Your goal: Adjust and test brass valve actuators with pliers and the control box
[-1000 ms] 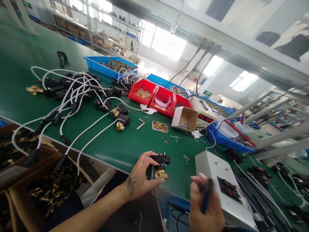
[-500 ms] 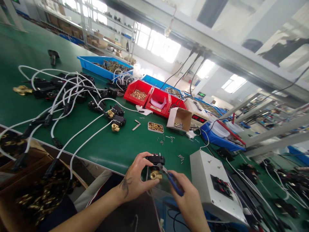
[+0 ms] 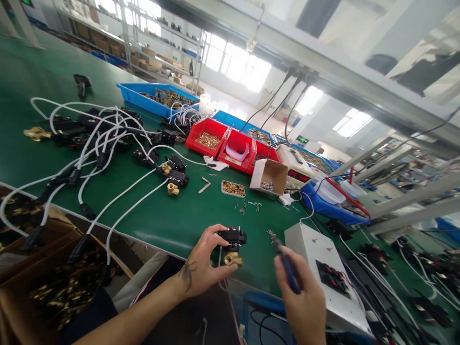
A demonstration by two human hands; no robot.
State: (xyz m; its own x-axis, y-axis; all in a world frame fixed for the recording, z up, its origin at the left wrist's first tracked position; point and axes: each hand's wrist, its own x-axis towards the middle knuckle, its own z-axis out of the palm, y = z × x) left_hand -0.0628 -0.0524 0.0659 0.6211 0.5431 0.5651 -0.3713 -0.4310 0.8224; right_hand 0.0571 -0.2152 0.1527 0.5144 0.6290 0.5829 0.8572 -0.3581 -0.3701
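My left hand (image 3: 203, 261) grips a valve assembly, with a black housing (image 3: 233, 235) on top and a brass valve body (image 3: 233, 259) below. Fingers are on the housing and the thumb lies along the brass. A thin pale cable hangs down from it. In my right hand (image 3: 304, 292) is a pair of blue-handled pliers (image 3: 288, 269), blurred by motion and held apart from the valve. The pliers' tip is near a few small metal pins (image 3: 271, 235) lying on the green table.
A small tray of brass parts (image 3: 233, 189), a cardboard box (image 3: 269, 177) and red bins (image 3: 206, 136) stand behind. Wired valve assemblies (image 3: 176, 177) lie at left. A grey metal box (image 3: 323, 278) is at right, a carton of brass parts (image 3: 68, 297) at lower left.
My right hand has drawn the pliers away from the valve assembly, to the right, toward the loose pins. My left hand keeps its hold in nearly the same place.
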